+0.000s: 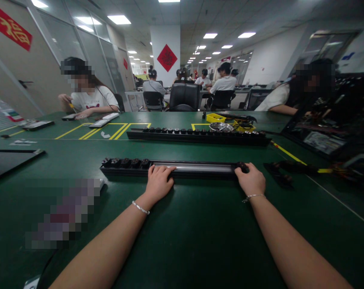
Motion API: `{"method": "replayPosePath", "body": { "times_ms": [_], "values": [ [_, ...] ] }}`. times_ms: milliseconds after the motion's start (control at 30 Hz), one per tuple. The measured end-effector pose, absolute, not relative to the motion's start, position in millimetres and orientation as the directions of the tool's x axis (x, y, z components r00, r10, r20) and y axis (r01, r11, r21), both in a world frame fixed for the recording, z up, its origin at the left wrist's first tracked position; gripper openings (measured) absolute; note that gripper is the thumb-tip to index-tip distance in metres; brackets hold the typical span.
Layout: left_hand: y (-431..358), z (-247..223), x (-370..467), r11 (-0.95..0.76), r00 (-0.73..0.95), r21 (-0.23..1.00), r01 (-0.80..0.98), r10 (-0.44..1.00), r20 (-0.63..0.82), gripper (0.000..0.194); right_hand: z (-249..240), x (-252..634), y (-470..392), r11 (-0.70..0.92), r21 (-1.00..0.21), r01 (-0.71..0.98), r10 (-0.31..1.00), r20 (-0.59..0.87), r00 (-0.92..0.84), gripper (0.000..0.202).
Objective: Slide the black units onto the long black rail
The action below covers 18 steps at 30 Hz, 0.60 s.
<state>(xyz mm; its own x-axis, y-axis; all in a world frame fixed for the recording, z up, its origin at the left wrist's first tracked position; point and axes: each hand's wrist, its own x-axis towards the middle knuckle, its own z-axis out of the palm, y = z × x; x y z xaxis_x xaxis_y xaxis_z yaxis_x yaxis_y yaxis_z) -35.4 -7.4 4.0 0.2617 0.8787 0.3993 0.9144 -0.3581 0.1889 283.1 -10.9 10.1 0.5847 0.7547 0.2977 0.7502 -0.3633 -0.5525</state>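
Observation:
A long black rail point(200, 176) lies crosswise on the green table, with several dark round parts point(125, 162) in its left end and a bare silvery channel to their right. My left hand point(159, 181) rests on the rail's front edge near the middle, fingers bent over it and somewhat apart, holding nothing. At the rail's right end, my right hand point(252, 180) has its fingers closed around a small dark round part point(242, 166); its fingertips are partly hidden.
Behind lies a second black rail point(196, 138) filled with small parts. Yellow trays point(215, 118) and a metal dish point(221, 127) stand beyond it. A pixelated object point(67, 212) lies at left, dark equipment at right. Several people sit around.

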Motion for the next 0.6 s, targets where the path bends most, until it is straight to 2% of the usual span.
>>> {"method": "replayPosePath", "body": {
  "times_ms": [600],
  "values": [
    [-6.8,4.0,-35.7,-0.367,0.267,0.187,0.911,0.873,0.408,0.04,20.3,286.6,-14.5,-0.449,-0.618,0.646,0.712,0.189,0.676,0.05]
  ]
}}
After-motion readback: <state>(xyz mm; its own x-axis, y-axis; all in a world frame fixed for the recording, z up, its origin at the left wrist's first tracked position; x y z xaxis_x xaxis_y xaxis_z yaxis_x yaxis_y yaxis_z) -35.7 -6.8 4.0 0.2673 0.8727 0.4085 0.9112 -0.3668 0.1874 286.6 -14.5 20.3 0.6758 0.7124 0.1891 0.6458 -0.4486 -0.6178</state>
